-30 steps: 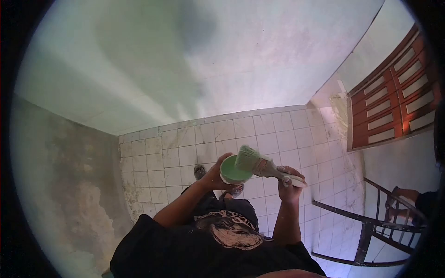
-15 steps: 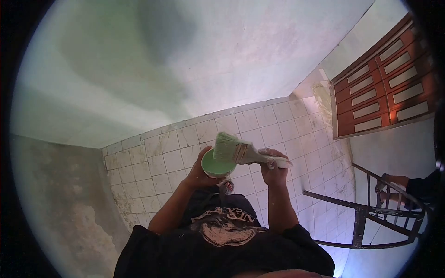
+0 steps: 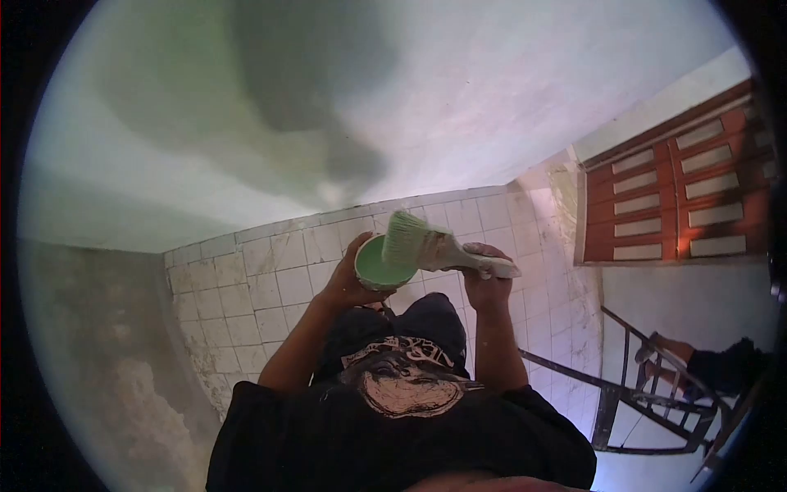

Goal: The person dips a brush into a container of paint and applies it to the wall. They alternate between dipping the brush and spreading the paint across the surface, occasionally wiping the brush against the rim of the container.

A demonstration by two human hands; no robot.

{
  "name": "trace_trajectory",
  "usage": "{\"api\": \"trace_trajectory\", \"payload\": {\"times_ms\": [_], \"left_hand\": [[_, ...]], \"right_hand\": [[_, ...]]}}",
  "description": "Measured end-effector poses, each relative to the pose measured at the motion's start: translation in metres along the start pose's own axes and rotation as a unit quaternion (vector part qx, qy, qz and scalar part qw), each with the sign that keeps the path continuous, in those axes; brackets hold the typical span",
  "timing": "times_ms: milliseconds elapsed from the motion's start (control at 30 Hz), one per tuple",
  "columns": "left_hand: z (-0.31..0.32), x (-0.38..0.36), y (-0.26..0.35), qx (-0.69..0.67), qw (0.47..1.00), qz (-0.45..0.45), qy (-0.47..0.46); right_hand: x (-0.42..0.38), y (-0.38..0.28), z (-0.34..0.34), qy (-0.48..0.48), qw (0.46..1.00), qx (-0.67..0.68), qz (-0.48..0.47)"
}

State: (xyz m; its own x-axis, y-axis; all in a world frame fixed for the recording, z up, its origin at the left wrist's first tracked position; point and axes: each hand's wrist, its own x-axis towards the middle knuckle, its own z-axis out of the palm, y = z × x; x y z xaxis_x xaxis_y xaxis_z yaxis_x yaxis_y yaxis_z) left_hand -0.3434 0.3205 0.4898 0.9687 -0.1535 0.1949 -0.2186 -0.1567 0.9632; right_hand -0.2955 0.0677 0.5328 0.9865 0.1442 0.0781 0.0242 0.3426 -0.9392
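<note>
My left hand (image 3: pixel 348 275) is wrapped round a small round container (image 3: pixel 382 264) with light green paint inside. In my right hand (image 3: pixel 489 275) is a wide paintbrush (image 3: pixel 434 248), gripped by its pale, paint-smeared handle. The brush points left, and its green-coated bristles overlap the container's right rim in this view. Whether the bristles touch the rim cannot be made out. Both hands are in front of my body, above my dark trousers.
A pale wall (image 3: pixel 459 90) rises ahead above a tiled band (image 3: pixel 287 271). Rough grey wall (image 3: pixel 98 344) stands at left, and a brown panelled door (image 3: pixel 672 197) at right. Another person's legs (image 3: pixel 668 361) show on a dark metal frame (image 3: pixel 623 394) at lower right.
The view has shifted, and the shadow on the wall has grown lower and larger. My hands still hold the container and brush, with the brush slightly higher in view.
</note>
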Motion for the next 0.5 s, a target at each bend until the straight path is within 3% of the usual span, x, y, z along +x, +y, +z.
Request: {"api": "trace_trajectory", "payload": {"times_ms": [33, 67, 167, 233, 500], "left_hand": [[-0.002, 0.002, -0.002, -0.008, 1.000, -0.026, 0.006], [-0.002, 0.002, -0.005, -0.001, 0.999, -0.034, 0.021], [0.004, 0.004, -0.005, -0.016, 0.996, -0.070, 0.058], [0.012, 0.010, 0.001, 0.018, 0.995, -0.046, 0.090], [0.088, 0.005, 0.009, -0.033, 0.966, -0.023, 0.256]], "right_hand": [[0.007, 0.004, 0.000, -0.005, 1.000, -0.005, -0.005], [0.013, 0.008, 0.004, -0.010, 0.997, 0.078, -0.016], [0.040, 0.010, -0.012, -0.085, 0.991, -0.099, -0.021], [0.055, 0.004, 0.000, -0.054, 0.985, 0.158, 0.043], [0.114, -0.004, -0.039, -0.305, 0.943, 0.106, 0.085]]}}
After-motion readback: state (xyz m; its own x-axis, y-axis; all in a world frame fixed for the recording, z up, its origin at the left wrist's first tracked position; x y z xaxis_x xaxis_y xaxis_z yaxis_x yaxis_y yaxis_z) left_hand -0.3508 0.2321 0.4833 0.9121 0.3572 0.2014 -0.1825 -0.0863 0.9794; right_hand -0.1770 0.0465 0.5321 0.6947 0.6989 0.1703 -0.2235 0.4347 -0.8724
